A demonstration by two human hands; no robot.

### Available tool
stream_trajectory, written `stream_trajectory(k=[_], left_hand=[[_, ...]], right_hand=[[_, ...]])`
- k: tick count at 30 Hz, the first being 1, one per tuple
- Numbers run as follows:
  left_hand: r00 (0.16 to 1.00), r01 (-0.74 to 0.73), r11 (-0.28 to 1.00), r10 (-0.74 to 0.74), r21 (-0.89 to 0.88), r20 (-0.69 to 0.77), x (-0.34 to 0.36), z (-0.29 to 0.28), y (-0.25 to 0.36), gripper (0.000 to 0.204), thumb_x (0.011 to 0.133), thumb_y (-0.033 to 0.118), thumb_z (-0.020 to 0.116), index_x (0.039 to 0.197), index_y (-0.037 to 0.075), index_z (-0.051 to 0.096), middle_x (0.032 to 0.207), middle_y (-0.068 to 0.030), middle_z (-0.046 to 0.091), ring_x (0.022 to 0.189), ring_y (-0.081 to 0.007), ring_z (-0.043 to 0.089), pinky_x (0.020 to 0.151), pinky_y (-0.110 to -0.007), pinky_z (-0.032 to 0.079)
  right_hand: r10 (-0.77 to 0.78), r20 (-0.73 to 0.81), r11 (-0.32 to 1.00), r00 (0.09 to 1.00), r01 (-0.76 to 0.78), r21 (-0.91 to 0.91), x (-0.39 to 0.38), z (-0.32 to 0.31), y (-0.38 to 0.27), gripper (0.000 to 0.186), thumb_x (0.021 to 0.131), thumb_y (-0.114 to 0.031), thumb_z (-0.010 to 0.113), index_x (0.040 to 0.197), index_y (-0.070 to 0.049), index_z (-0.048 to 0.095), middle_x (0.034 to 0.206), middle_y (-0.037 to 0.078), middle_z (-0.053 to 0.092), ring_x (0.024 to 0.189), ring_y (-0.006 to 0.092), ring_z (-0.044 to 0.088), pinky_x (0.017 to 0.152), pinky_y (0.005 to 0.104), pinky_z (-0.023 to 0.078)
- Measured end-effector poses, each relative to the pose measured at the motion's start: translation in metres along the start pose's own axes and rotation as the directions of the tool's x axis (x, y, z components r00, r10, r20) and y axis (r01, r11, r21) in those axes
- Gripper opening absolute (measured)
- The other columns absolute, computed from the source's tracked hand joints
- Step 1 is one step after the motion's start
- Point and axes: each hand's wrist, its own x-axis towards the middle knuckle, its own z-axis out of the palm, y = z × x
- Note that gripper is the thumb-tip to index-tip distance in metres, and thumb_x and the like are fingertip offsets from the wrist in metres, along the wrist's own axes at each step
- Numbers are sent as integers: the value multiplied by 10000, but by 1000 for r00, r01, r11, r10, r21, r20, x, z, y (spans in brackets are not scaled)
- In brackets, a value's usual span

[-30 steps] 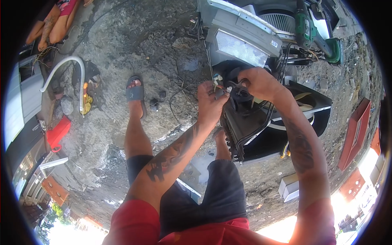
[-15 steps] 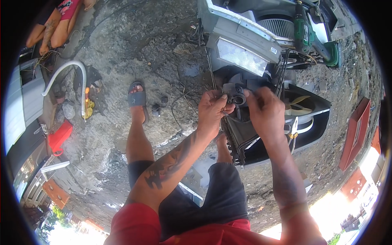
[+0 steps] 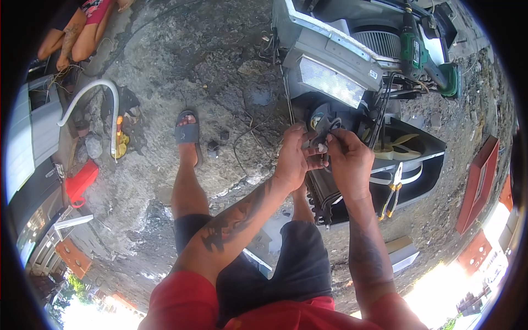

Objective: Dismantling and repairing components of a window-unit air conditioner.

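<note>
My left hand (image 3: 297, 157) is closed on a small dark grey fitting (image 3: 324, 125) with wires and a pale connector, above the dismantled air-conditioner unit. My right hand (image 3: 352, 162) pinches at the same fitting; exactly what its fingertips grip is hard to make out. Beneath and right of my hands sits a black housing (image 3: 415, 179) with a cream fan blade (image 3: 407, 137), and yellow-handled pliers (image 3: 394, 192) lie on it. Behind my hands are a grey finned panel (image 3: 327, 80) and dark cables (image 3: 382, 110).
A green power drill (image 3: 412, 52) lies on the metal chassis (image 3: 341, 41). A white hose (image 3: 113, 99), a red bag-like item (image 3: 81, 181) and a red metal frame (image 3: 476, 187) rest on the rough concrete (image 3: 148, 71). Another person's bare legs (image 3: 77, 38) show at top left.
My right hand has come lower and left beside my left hand, its arm swinging inward. My left hand has moved slightly right and down. The fitting has turned, and the pliers now show more fully.
</note>
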Motion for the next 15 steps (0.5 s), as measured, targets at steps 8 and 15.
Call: stream_trajectory(k=[8, 15], left_hand=[[993, 105, 929, -115, 354, 8, 23, -7, 9, 337, 991, 377, 496, 1264, 179, 505, 967, 23, 623, 806, -105, 593, 637, -308, 518], [990, -135, 845, 135, 518, 38, 44, -14, 7, 265, 968, 252, 625, 1183, 102, 585, 892, 21, 631, 795, -52, 586, 623, -245, 470]], right_hand=[[-436, 189, 866, 880, 467, -176, 17, -25, -15, 123, 828, -2, 690, 950, -4, 704, 800, 135, 682, 649, 267, 666, 581, 335, 516], [-662, 357, 592, 659, 752, -290, 34, -25, -16, 195, 710, -17, 695, 897, -69, 711, 819, 83, 674, 752, 283, 633, 702, 401, 494]])
